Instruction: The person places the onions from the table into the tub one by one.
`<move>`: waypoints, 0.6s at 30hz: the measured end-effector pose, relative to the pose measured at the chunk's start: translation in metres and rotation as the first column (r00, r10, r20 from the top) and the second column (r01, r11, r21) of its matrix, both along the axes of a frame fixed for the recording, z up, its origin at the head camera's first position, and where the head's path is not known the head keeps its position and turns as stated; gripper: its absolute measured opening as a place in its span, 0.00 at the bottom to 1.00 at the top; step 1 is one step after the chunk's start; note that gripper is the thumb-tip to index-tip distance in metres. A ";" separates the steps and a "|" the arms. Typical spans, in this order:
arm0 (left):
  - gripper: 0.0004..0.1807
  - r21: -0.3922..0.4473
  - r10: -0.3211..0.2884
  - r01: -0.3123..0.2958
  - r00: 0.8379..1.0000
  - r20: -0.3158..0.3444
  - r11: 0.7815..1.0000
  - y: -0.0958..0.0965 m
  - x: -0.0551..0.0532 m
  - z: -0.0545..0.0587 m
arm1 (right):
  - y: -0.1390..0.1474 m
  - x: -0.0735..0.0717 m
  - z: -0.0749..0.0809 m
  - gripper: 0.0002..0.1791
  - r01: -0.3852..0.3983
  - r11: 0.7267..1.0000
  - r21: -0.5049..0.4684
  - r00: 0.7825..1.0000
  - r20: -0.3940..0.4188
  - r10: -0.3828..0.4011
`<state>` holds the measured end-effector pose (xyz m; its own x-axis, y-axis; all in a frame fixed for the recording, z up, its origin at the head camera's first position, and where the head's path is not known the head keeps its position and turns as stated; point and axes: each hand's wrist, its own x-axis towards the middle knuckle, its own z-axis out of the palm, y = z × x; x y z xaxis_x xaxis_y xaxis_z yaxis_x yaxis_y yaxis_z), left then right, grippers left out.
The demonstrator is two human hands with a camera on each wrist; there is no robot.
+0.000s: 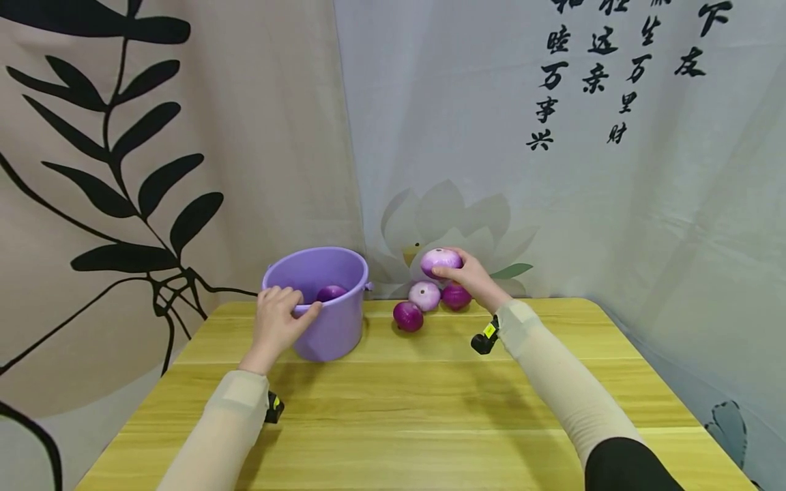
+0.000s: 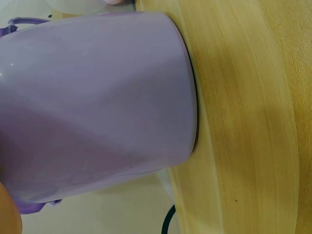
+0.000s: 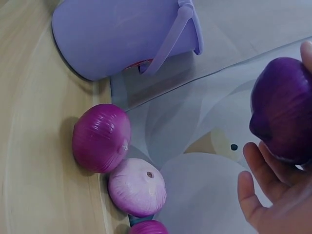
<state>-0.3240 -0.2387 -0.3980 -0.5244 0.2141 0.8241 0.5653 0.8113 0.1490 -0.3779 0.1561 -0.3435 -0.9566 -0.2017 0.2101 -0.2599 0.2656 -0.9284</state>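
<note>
A purple bucket (image 1: 328, 334) stands upright at the back left of the table, with a purple onion (image 1: 331, 293) visible inside. My left hand (image 1: 278, 322) holds the bucket's near rim. In the left wrist view the bucket's side wall (image 2: 102, 97) fills much of the picture. Raised above the table, my right hand (image 1: 471, 273) grips an onion (image 1: 439, 261) between thumb and fingers. Below it sit three onions: a dark one (image 1: 408, 316) in front, a pale one (image 1: 424, 295) behind, and another dark one (image 1: 456, 296) to the right.
The wooden table (image 1: 393, 416) reaches back to a hanging cloth (image 1: 295, 136) printed with plants and writing. The bucket's handle (image 3: 168, 41) hangs down its side in the right wrist view. The onions stand close to the table's back edge.
</note>
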 end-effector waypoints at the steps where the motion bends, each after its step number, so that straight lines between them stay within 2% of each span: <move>1: 0.23 0.000 0.000 0.000 1.000 -0.002 1.000 0.000 0.000 0.000 | -0.001 0.000 0.000 0.39 -0.002 1.000 0.000 1.000 -0.004 0.002; 18: 0.23 -0.001 0.001 -0.001 1.000 -0.006 1.000 0.000 0.000 0.001 | -0.009 -0.004 0.008 0.36 -0.043 0.999 -0.005 0.999 0.002 0.043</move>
